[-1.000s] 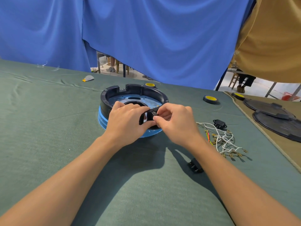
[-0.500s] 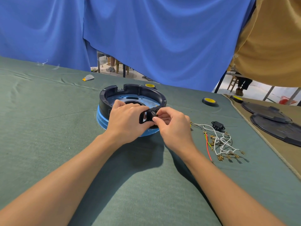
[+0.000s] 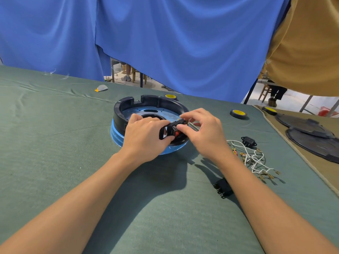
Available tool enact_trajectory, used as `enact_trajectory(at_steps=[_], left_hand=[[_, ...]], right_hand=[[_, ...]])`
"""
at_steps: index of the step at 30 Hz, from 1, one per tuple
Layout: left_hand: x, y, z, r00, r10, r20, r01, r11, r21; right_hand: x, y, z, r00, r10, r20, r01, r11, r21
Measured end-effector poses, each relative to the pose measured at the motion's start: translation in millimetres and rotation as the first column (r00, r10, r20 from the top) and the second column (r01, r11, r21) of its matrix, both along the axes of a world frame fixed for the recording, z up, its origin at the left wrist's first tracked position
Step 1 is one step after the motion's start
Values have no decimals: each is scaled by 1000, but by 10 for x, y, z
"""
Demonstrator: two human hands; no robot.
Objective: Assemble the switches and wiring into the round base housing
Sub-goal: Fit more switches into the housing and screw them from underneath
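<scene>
Housing (image 3: 128, 110): round, black wall, blue floor plate, sits on a blue ring mid-table, right under both hands.

Right hand (image 3: 203, 132): thumb and index pinch a small black switch (image 3: 176, 127) with a red part, at the near rim of the housing. Other fingers are loosely curled and fanned above it. A thin yellowish lead shows under them; can't tell where it ends.

Left hand (image 3: 145, 136): fingers curled over the near wall, thumb pressed on a black rectangular frame (image 3: 163, 133) at the rim, just left of the switch. The two thumbs almost meet.

Writing: small marking on the outer wall beside the left hand, too small to read.

Both forearms are bare, come in from the bottom edge and converge on the housing, wrists low over the cloth.

Table: green cloth (image 3: 55, 143), wrinkled at the far left.
- Right of the hands: tangle of white wires (image 3: 255, 158) with brass terminals, plus a red lead.
- Black socket (image 3: 248, 141) at its far end.
- A second black switch (image 3: 222, 187) lies beside the right forearm.
- Yellow-centred tape rolls: one (image 3: 238, 113) right of the housing, one (image 3: 170, 96) behind it.
- Two black lids (image 3: 315, 143) on a tan mat at the far right.

Room: blue curtain (image 3: 165, 43) behind, tan fabric (image 3: 311, 43) at upper right. Chair legs and feet show in the gaps.
</scene>
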State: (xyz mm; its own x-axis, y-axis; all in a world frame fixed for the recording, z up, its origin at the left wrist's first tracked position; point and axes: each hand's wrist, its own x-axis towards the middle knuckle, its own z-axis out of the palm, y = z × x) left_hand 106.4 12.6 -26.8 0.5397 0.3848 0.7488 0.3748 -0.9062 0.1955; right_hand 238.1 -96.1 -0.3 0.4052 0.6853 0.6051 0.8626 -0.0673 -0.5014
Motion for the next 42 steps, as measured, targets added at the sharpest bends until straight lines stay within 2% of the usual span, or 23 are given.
enact_trajectory(at_steps=[5, 7, 10, 16, 23, 32, 38, 42], left_hand=[[-16, 23, 4, 999, -37, 12, 37, 999, 8], [-24, 25, 7, 999, -45, 7, 45, 999, 6], [-24, 35, 5, 999, -52, 7, 52, 999, -2], [-31, 68, -1, 997, -76, 25, 77, 996, -48], [-17, 52, 7, 998, -60, 26, 62, 994, -85], [19, 49, -3, 999, -15, 32, 19, 991, -133], [48, 32, 2, 999, 11, 36, -6, 992, -124], [48, 41, -16, 999, 0, 49, 5, 993, -117]], right_hand=[[66, 58, 75, 966, 244, -84, -258, 938, -233], [106, 47, 87, 932, 323, -164, -357, 893, -273], [190, 50, 114, 908, 348, -232, -407, 864, -297], [184, 124, 80, 908, 320, -270, -368, 918, -149], [158, 156, 19, 947, 273, -168, -286, 956, -63], [173, 201, 28, 951, 256, -174, -268, 962, -48], [195, 143, 56, 963, 250, -98, -263, 952, -155], [178, 138, 29, 963, 247, -110, -258, 960, -110]])
